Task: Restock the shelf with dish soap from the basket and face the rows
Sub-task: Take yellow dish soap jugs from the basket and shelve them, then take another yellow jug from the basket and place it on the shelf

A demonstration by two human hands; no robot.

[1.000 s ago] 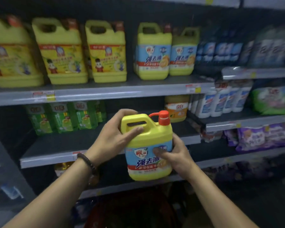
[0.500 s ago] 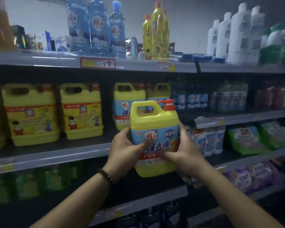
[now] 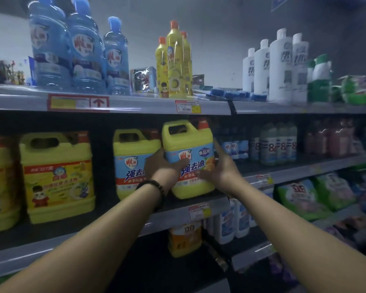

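The large yellow plastic dish-soap jug with a blue label and red cap (image 3: 188,159) sits at the middle shelf's (image 3: 173,216) front edge, beside a matching jug (image 3: 133,163). The left hand (image 3: 163,166) and right hand (image 3: 220,168) clasp its flanks. Full, it likely handles heavy, rigid and smooth; two-sided support or the moulded handle suits it.

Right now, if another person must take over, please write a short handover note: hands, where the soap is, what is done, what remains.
Left hand: grip on the left side of the held dish soap jug.
Right hand: grip on its right side and lower front.
The jug is at the middle shelf, label forward, right of a matching jug. Whether its base rests on the shelf I cannot tell.
Done: jug brought to its row.
Left: seat it, release, align fronts. The basket is out of view, so remaining stock is unknown.
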